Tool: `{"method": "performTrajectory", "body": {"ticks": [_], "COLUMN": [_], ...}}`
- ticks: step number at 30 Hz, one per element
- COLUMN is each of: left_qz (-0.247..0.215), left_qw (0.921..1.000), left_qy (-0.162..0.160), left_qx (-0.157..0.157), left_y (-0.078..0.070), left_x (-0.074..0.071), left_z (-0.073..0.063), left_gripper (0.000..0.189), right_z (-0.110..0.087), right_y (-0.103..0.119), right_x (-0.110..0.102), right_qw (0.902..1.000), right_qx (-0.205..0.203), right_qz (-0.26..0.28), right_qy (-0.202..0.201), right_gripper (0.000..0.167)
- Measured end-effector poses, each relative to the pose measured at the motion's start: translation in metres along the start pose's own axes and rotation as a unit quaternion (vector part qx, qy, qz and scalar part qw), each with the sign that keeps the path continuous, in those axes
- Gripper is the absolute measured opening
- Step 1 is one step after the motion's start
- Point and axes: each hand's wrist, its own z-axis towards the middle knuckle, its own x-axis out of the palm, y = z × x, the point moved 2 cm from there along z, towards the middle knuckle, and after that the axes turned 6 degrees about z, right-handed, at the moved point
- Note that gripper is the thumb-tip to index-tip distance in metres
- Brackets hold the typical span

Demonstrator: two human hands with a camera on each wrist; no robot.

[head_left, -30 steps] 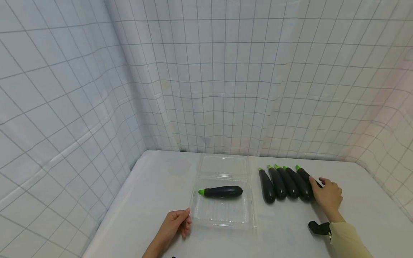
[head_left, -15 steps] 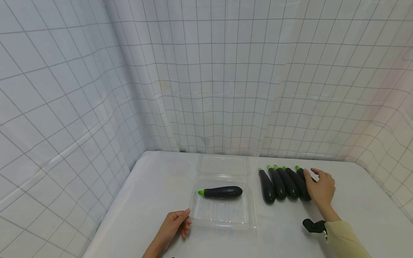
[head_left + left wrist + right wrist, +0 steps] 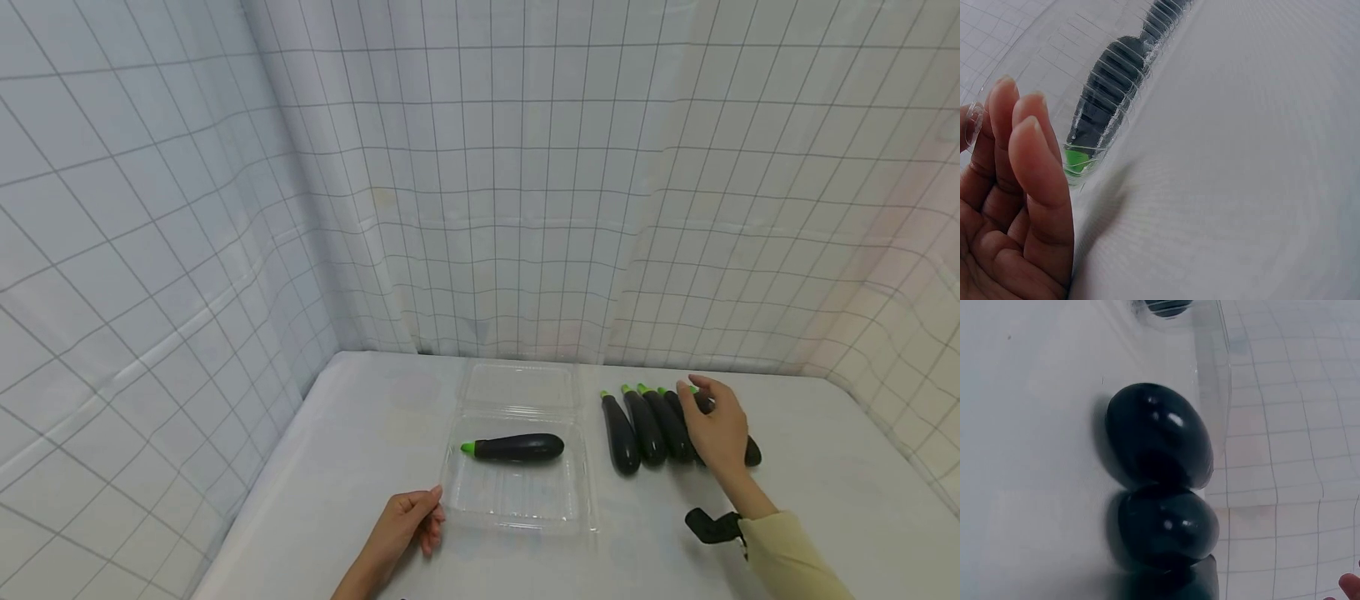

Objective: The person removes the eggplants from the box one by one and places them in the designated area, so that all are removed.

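My left hand (image 3: 405,521) pinches the left rim of an open, clear plastic clamshell box (image 3: 517,500); the left wrist view also shows the left hand (image 3: 1016,200) with the box edge between thumb and finger. One dark eggplant with a green stem (image 3: 517,447) lies crosswise in the box. To the right stands a row of several more eggplants (image 3: 621,433), stems pointing away. Over the right part of that row is my right hand (image 3: 716,425), fingers loosely bent, hiding some of them. The rightmost eggplant (image 3: 753,452) shows its blunt end beside the wrist.
The lid (image 3: 521,383) of the box lies folded back toward the gridded curtain (image 3: 517,208). A white cloth covers the table (image 3: 337,442). A black wrist device (image 3: 712,527) juts from the right sleeve (image 3: 795,558).
My right hand has moved left and away from me, from the rightmost eggplant to above its neighbours, uncovering that eggplant's blunt end. The left hand and the box have stayed put.
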Motion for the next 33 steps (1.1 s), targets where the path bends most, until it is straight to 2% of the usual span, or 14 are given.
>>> {"method": "performTrajectory", "body": {"ticks": [11,19,22,29,33], "left_qz": [0.002,0.003,0.004,0.003,0.004], "left_qw": [1.0,1.0,1.0,0.9999,0.9999], "left_qy": [-0.002,-0.004,-0.004,-0.009,-0.008], "left_qx": [-0.002,0.002,0.002,0.007,0.007], "left_y": [0.0,0.0,0.001,0.001,0.001], "left_x": [0.0,0.0,0.0,0.0,0.0], "left_z": [0.0,0.0,0.0,0.0,0.0], "left_gripper": [0.043,0.042,0.042,0.041,0.041], "right_z": [-0.011,-0.02,-0.023,-0.03,-0.034], "right_y": [0.028,0.042,0.047,0.058,0.062], "right_x": [0.012,0.02,0.023,0.031,0.036], "right_qw": [0.9973,0.9916,0.9896,0.981,0.977], "right_qx": [-0.05,-0.096,-0.103,-0.149,-0.158], "right_qz": [0.04,0.067,0.071,0.067,0.065], "right_qy": [0.036,0.056,0.071,0.105,0.127], "right_gripper": [0.03,0.027,0.028,0.03,0.033]}}
